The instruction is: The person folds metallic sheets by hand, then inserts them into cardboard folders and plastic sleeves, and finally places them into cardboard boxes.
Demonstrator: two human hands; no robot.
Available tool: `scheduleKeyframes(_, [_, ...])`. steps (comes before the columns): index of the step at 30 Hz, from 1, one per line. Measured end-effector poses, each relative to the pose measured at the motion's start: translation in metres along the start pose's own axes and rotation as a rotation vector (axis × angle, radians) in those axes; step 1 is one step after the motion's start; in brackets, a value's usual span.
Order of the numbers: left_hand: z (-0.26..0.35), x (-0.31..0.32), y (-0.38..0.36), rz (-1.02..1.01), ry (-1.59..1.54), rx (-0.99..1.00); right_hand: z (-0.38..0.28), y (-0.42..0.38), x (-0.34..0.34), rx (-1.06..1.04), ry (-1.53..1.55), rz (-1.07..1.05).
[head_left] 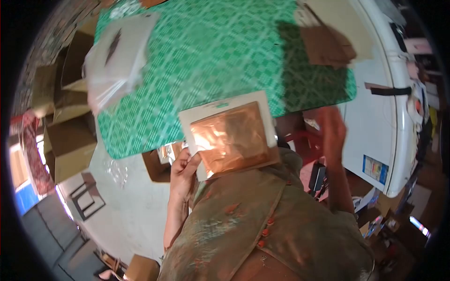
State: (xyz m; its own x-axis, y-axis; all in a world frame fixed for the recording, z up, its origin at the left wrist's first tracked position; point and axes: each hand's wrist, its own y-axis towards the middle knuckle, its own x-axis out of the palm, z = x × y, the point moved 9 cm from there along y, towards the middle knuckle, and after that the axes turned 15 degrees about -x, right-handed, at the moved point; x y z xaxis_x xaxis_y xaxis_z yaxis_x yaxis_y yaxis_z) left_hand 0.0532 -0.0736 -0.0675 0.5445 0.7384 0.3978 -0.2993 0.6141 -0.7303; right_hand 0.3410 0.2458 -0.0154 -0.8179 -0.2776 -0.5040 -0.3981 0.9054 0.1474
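My left hand is closed on the lower left edge of a flat white-bordered packet, with the thumb on top. A shiny copper-coloured sheet with a wrinkled, foil-like surface fills most of its face. The packet is held tilted in front of my body, by the near edge of the table. Off to the right, my right hand is raised beside the table's near right corner, apart from the packet. Motion blurs its fingers, so their pose and anything in them cannot be made out.
A green patterned cloth covers the table. Clear plastic bags lie at its left, brown flat pieces at its far right. Open cardboard boxes stand to the left, a white appliance to the right. Below is an open box.
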Motion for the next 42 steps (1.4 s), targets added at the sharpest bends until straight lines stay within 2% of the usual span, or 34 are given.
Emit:
scheduleKeyframes(2, [-0.006,-0.013,0.01,0.048,-0.021,-0.003,-0.014,0.032,-0.081,-0.456,-0.29,0.286])
scheduleKeyframes(3, [-0.01,-0.021,0.017,0.08,-0.004,0.025,-0.03,0.038,-0.111,-0.489,-0.787,0.283])
scheduleKeyframes(4, [-0.003,-0.013,0.014,0.062,-0.033,0.016,-0.031,0.042,-0.138,-0.584,-1.094,0.321])
scheduleKeyframes(6, [0.004,-0.005,0.012,0.063,-0.063,0.019,-0.011,0.04,-0.191,-0.61,-1.441,0.416])
scheduleKeyframes(8, [0.006,-0.003,0.012,0.074,-0.075,0.005,0.021,0.028,-0.24,-0.504,-1.67,0.496])
scheduleKeyframes(10, [0.008,-0.002,0.01,0.088,-0.061,0.0,0.026,0.022,-0.25,-0.432,-1.812,0.542])
scheduleKeyframes(12, [0.011,0.006,0.009,0.083,-0.081,0.009,0.03,0.025,-0.249,-0.406,-1.868,0.556])
scheduleKeyframes(16, [0.01,0.003,0.008,0.04,-0.119,-0.004,0.033,0.043,-0.241,-0.217,-1.974,0.578])
scheduleKeyframes(20, [0.01,0.004,0.014,0.026,-0.115,0.012,0.027,0.029,-0.253,-0.533,-1.744,0.539])
scheduleKeyframes(23, [0.007,-0.002,0.014,0.04,-0.096,-0.004,0.045,0.009,-0.304,-0.411,-1.554,0.556])
scheduleKeyframes(25, [0.008,0.0,0.013,0.039,-0.098,-0.003,0.054,-0.02,-0.329,-0.321,-1.823,0.675])
scheduleKeyframes(26, [0.007,-0.002,0.014,0.029,-0.088,-0.009,0.07,-0.03,-0.338,-0.16,-2.086,0.613])
scheduleKeyframes(29, [0.01,0.002,0.013,0.05,-0.104,-0.009,0.074,-0.04,-0.352,-0.215,-1.927,0.594])
scheduleKeyframes(30, [0.009,0.002,0.013,0.048,-0.101,-0.009,0.07,-0.031,-0.349,-0.108,-1.916,0.568])
scheduleKeyframes(33, [0.008,-0.001,0.015,0.062,-0.097,-0.003,0.055,0.005,-0.31,-0.363,-1.937,0.552])
scheduleKeyframes(34, [0.006,-0.003,0.014,0.084,-0.102,-0.001,0.056,0.017,-0.301,-0.291,-1.896,0.562])
scheduleKeyframes(37, [0.008,0.001,0.011,0.101,-0.103,-0.037,0.047,0.015,-0.258,-0.336,-1.882,0.536])
scheduleKeyframes(39, [0.004,-0.006,0.016,0.069,-0.093,0.001,0.019,0.012,-0.213,-0.752,-1.323,0.355])
scheduleKeyframes(41, [0.006,-0.002,0.012,0.101,-0.127,-0.004,0.026,0.024,-0.184,-0.675,-1.38,0.195])
scheduleKeyframes(42, [0.012,0.005,0.008,0.109,-0.202,0.009,0.008,0.036,-0.178,-0.728,-1.342,0.236])
